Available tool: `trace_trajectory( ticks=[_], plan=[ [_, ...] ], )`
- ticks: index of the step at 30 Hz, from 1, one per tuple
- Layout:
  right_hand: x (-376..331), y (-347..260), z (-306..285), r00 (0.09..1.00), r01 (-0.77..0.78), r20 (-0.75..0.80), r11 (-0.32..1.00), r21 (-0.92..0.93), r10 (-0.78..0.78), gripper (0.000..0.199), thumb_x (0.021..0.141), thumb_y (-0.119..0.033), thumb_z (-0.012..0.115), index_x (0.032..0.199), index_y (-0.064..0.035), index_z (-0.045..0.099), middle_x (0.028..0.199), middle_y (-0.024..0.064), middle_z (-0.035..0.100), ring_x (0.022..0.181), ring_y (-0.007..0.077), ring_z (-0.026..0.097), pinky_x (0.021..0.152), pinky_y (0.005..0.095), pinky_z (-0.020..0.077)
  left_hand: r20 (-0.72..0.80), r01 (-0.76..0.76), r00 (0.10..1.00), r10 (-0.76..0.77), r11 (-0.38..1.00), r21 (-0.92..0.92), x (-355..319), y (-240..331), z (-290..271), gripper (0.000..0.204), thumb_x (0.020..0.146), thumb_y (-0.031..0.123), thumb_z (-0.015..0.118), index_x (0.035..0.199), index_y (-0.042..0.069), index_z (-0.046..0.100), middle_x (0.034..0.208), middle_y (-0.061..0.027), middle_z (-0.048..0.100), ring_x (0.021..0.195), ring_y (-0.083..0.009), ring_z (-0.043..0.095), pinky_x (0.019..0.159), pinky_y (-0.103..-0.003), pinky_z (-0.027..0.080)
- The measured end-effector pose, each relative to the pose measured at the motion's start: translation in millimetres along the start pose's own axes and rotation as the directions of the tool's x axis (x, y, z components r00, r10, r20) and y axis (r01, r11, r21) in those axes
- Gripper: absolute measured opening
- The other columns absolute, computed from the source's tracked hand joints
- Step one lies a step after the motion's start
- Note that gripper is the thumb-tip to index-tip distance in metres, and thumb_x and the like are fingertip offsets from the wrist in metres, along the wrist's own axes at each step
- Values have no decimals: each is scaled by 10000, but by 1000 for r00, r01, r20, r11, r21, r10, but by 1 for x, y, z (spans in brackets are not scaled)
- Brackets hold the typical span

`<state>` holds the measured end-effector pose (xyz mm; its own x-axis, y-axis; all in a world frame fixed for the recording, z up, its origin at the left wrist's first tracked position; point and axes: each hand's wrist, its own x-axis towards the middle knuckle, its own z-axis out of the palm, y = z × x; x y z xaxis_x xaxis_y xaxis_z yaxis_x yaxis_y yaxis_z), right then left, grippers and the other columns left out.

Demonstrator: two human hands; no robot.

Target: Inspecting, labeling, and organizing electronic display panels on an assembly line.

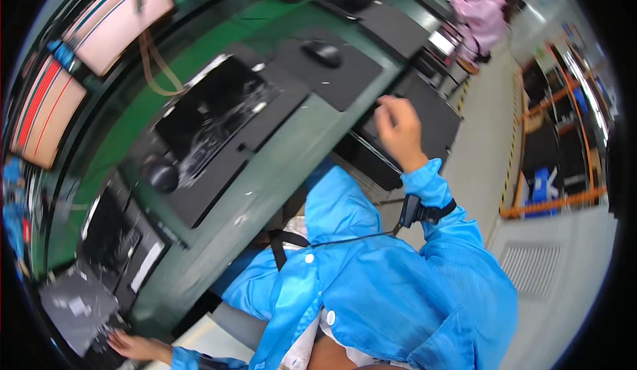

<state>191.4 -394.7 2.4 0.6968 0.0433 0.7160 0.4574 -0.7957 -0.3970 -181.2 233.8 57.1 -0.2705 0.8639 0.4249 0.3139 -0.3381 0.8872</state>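
Note:
At the lower left, my left hand (136, 345) reaches to the near corner of a dark flat piece (78, 303) with shiny clear plastic about it. Its fingers are stretched out beside that edge, and contact is hard to tell. My right hand (402, 131) is raised over the bench's right end, above a black box-like unit (424, 108). Its fingers are loosely bent, slightly blurred, and no object shows in them. Between the hands, a black panel wrapped in clear plastic (212, 114) lies on a dark mat (209, 204) on the green bench (259, 197).
A black computer mouse (322, 53) rests on a dark pad (358, 78). Another dark round object (161, 174) sits beside the wrapped panel. Cardboard boxes (123, 18) line the far left. A person in pink (481, 18) sits at the far right, near orange-edged shelves (557, 204).

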Motion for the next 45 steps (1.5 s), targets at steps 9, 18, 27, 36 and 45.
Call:
trace_trajectory(
  ticks=[9, 18, 27, 36, 45],
  plan=[
    [-124, 208, -60, 543, -794, -363, 322, -516, 757, 553, 928, -437, 663, 1325, -54, 629, 1401, 188, 582, 1354, 372, 486, 1089, 531, 404, 829, -262, -217, 516, 787, -559, -262, 77, 20, 158, 818, -21, 712, 975, -9, 704, 934, -157, 713, 911, -324, 673, 837, -388, 528],
    [124, 212, 29, 431, -867, 203, 341, 364, 879, 996, 792, -732, 741, 1337, 82, 562, 1177, 177, 652, 1011, 313, 681, 782, 450, 580, 703, -158, -355, 616, 702, -694, -313, 143, 46, 183, 834, 25, 749, 1013, -4, 727, 961, -164, 744, 866, -342, 718, 770, -406, 563],
    [56, 259, -21, 743, -596, -7, 657, -461, 670, 835, 883, -709, 602, 1314, 4, 654, 1331, 271, 631, 1260, 413, 593, 1072, 483, 463, 895, -193, -206, 396, 880, -434, -308, 97, 26, 148, 870, -17, 720, 1018, -25, 714, 978, -175, 730, 871, -313, 719, 771, -369, 557],
    [-147, 286, -106, 253, -963, -129, 238, -123, 959, 859, 793, -649, 783, 1229, 84, 680, 1239, 287, 692, 1179, 424, 663, 1000, 457, 519, 891, -176, -313, 328, 902, -394, -319, 89, 42, 151, 914, 16, 694, 1059, -26, 710, 995, -186, 717, 869, -318, 708, 774, -355, 546],
    [-135, 314, -94, 275, -869, -73, 216, -446, 959, 692, 911, -512, 708, 1199, 117, 678, 1277, 322, 654, 1219, 438, 628, 1034, 439, 492, 775, -106, -359, 520, 802, -587, -327, 107, 56, 192, 885, 54, 721, 1066, -9, 728, 1014, -178, 730, 917, -343, 713, 810, -379, 563]
  ],
)
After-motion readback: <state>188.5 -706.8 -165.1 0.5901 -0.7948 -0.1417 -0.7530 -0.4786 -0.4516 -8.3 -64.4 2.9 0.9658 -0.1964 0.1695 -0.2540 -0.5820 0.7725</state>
